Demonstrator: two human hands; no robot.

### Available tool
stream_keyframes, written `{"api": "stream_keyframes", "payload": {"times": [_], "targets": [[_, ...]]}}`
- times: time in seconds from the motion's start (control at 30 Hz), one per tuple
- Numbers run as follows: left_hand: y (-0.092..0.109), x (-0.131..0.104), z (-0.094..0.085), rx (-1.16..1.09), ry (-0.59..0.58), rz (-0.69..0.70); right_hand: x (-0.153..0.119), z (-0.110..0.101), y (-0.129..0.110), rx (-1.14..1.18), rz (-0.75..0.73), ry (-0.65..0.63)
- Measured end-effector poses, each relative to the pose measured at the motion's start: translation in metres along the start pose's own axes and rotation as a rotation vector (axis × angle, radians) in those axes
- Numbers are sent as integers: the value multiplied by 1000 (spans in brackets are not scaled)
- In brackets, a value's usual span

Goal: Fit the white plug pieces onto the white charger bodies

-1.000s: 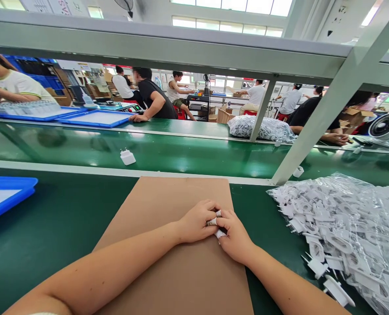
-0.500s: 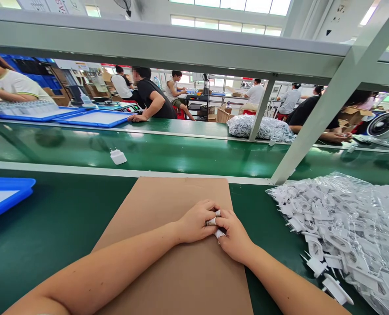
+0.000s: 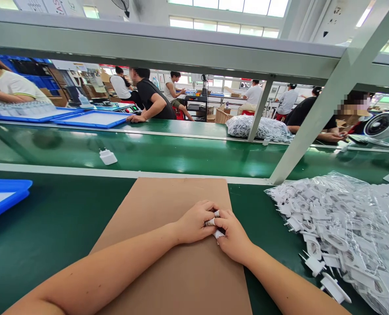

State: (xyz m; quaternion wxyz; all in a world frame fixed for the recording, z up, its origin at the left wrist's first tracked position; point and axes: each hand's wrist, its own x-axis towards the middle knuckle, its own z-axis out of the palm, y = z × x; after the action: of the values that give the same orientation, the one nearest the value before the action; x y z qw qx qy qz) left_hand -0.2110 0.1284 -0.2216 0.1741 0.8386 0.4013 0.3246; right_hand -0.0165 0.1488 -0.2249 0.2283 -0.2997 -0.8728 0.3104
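Loosely, with both forearms angled inward over the brown cardboard sheet (image 3: 181, 192), I have my left hand (image 3: 192, 222) and right hand (image 3: 234, 236) together, backs up, fingers bent and meeting at the tips. White wraps (image 3: 218, 233) show where the fingers meet; whether anything small sits between or beneath them, I cannot tell. For this pose, I'd judge slack wrists and a light touch best, since hard pressure could skid the sheet over the green tabletop (image 3: 66, 205). The sheet lies flat under both hands, its far edge near the pale strip (image 3: 83, 169), and weight spread evenly over it would probably hold it steadiest. Over to my right, well apart from my fingers, is a clear bag of white plug parts (image 3: 332, 227), with a loose white piece (image 3: 335, 288) beside its near side; my right elbow is best held in, as a wide swing might catch it. To my left the blue tray (image 3: 25, 184) is clear of my arm. Past the strip, a white plug (image 3: 108, 157) lies on the green belt (image 3: 181, 153), prongs pointing away from me; leaning onto that surface seems unwise. Farther off are another filled bag (image 3: 238, 127) and a person in black (image 3: 153, 100) leaning at the far side.
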Motion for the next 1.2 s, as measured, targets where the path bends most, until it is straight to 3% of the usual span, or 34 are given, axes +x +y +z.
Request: {"api": "stream_keyframes", "payload": {"times": [1.2], "targets": [[1,2,0,-14,0,4,0,-2,-1,2,-2,-1]]}}
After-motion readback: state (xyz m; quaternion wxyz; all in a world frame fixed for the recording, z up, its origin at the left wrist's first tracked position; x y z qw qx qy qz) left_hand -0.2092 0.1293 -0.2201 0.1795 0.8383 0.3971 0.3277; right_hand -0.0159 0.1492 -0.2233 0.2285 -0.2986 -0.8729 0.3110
